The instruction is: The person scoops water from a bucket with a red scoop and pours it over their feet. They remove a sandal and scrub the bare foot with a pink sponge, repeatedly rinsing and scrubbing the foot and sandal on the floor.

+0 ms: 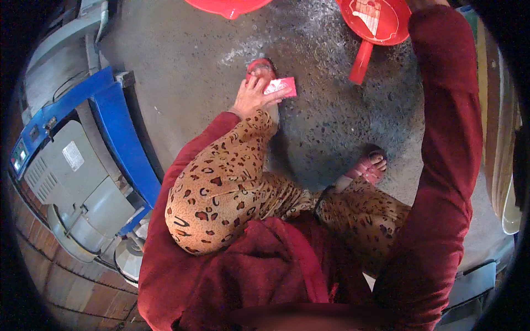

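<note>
My left hand (254, 99) reaches down in front of my left foot, closed on a small pink-and-white packet (284, 86). The packet sticks out to the right from under the fingers, just above the floor. My right arm stretches far forward, and only part of my right hand (424, 3) shows at the top edge. Its fingers are mostly cut off, so their grip is hidden. Right beside that hand is a red plastic dipper (362, 62), its handle pointing toward me. A pale, patterned patch (366, 16) shows inside its bowl.
A red basin (229, 7) is partly visible at the top. Wet concrete floor (182, 71) spreads around my sandalled feet (371, 167). At left stands a grey-and-blue machine (77, 165) on brick paving. Curved boards (497, 132) line the right side.
</note>
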Demonstrator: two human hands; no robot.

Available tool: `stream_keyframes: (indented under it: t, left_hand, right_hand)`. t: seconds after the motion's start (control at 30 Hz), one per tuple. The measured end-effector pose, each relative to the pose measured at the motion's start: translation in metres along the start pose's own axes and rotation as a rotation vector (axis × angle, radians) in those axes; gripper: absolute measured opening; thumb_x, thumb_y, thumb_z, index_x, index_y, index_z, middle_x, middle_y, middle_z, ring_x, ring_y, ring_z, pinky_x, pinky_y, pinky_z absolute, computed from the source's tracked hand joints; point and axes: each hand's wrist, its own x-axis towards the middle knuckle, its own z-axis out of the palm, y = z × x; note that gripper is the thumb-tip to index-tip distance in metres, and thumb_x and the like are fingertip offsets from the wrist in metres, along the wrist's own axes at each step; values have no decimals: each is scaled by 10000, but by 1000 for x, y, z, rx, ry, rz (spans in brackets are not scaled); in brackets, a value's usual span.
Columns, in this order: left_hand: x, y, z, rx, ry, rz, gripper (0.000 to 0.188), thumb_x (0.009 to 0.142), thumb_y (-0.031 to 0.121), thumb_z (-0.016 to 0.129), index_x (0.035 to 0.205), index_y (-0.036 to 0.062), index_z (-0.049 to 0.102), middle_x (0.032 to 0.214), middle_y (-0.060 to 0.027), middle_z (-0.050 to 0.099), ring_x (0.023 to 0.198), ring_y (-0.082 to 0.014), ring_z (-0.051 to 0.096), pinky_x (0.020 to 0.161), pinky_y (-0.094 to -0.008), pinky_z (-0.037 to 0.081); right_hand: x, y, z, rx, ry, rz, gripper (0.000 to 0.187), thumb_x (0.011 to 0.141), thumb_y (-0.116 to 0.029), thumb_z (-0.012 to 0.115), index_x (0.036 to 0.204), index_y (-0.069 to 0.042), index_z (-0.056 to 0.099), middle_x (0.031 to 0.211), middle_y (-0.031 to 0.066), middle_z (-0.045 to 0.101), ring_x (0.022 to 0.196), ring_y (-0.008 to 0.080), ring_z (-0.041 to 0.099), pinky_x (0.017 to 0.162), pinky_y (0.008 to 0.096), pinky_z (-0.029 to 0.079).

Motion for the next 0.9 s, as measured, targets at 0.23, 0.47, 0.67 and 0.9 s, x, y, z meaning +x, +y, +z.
stream_keyframes:
  t: [0.23,0.47,0.67,0.9]
  left_hand:
    - [44,-124,-39,358,95,-283,403,834,313,593,1230,382,567,1143,-109,500,999,-314,462,789,-437,396]
    - [112,-109,-97,-220,-361,489,435,743,283,686,1173,254,628,1248,-37,510,1169,-277,455,965,-468,372]
    - [97,-53,-52,-61,-654,565,408,664,289,726,1071,290,684,1270,6,520,1217,-253,420,977,-515,343]
    - [82,-234,-110,262,-258,148,451,798,386,649,1240,330,579,1251,-32,511,1150,-270,453,960,-483,374]
  right_hand:
    - [5,2,9,-73,85,-52,206,716,-46,628,877,60,702,644,60,616,534,125,532,489,286,420]
    - [2,-9,7,-94,115,136,192,714,-40,622,853,70,695,623,51,599,512,122,513,473,293,409]
    - [6,10,5,-58,15,-36,192,713,-50,629,856,53,704,616,45,594,509,118,501,466,290,396]
    - [21,11,-6,-77,80,-51,193,719,-68,650,869,40,708,642,39,617,529,108,508,501,294,414]
